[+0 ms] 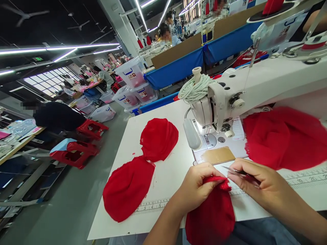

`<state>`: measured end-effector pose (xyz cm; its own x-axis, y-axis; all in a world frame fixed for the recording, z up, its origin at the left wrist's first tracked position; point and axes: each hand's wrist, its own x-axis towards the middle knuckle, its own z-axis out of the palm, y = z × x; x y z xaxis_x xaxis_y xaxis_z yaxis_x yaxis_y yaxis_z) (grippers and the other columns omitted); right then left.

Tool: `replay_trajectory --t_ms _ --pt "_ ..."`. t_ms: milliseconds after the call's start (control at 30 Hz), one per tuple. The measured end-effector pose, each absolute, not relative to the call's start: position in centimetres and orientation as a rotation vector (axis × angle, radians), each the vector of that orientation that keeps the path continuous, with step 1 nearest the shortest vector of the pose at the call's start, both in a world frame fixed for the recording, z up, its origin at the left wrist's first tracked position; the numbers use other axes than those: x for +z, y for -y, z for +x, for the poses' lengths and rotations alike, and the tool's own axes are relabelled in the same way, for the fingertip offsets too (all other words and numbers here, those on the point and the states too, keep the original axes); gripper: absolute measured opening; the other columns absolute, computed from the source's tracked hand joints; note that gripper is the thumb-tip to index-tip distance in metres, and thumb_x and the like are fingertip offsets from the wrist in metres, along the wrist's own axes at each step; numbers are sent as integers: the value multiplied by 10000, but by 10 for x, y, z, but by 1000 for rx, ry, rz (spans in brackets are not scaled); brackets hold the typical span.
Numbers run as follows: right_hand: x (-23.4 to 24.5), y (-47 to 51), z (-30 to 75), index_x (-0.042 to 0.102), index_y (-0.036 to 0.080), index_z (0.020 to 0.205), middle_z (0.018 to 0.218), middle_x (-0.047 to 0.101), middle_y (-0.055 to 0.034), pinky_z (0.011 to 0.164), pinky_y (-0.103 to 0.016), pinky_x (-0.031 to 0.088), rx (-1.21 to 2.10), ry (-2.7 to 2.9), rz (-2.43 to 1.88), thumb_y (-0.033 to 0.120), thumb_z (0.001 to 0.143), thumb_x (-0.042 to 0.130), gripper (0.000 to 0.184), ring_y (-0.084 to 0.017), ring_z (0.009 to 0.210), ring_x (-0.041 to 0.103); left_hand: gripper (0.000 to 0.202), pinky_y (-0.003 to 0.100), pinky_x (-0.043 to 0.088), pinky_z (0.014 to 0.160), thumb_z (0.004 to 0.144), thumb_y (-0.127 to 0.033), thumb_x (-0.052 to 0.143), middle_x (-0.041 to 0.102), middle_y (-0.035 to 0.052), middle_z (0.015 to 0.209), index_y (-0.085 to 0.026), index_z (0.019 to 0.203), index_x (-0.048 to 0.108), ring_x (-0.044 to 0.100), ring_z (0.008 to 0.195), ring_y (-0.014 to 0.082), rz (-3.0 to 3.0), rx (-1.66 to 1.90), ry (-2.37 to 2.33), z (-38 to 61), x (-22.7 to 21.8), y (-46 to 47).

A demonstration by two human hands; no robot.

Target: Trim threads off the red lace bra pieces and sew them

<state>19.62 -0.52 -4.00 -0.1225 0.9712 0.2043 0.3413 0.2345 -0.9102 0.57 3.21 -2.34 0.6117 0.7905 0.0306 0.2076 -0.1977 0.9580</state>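
Factory sewing table (168,177): at six o'clock the left hand (196,185) pinches the red fabric piece (212,214) by its top edge. The right hand (258,185), fingers pressed together, grips thread snips (240,173) touching that edge. A taut edge and shallow bites should cut cleanly.

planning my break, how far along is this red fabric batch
Possibly done: two red pieces lie flat, set aside. In hand: left hand pinches a red piece while right hand holds a metal tool at its edge. Seemingly left: the red heap by the machine.
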Motion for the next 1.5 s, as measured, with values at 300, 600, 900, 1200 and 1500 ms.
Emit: replay_trajectory --t_ms 300,600,900,1200,1500 --pt "-39 2 189 683 253 803 702 595 9 553 -246 434 1039 1541 -1257 464 896 584 250 -163 640 558 196 272 450 752 892 -183 559 660 55 809 -153 821 739 586 779 173 1737 655 -836 6 -25 -32" --pt "-43 5 196 586 254 768 641 522 33 507 -242 390 900 1450 -1420 487 923 518 288 -150 570 492 205 273 469 792 886 -141 539 684 60 833 -161 883 744 614 818 175 1735 653 -819 5 -25 -31" --pt "-46 3 193 556 240 697 633 503 26 511 -239 403 960 1644 -1263 440 925 532 305 -138 555 475 195 262 445 719 859 -122 543 643 50 794 -150 864 736 575 759 164 1794 650 -834 6 -29 -32" --pt "-49 3 190 659 250 840 728 594 6 531 -249 436 966 1543 -1313 481 876 599 241 -154 610 523 196 267 452 733 848 -120 537 652 46 792 -167 793 719 584 767 168 1787 658 -851 5 -29 -32" --pt "-46 6 191 554 256 777 639 480 30 531 -265 413 880 1392 -1430 467 931 491 269 -159 584 483 212 287 472 801 882 -175 533 687 57 812 -168 784 720 616 811 181 1715 645 -864 7 -23 -32"
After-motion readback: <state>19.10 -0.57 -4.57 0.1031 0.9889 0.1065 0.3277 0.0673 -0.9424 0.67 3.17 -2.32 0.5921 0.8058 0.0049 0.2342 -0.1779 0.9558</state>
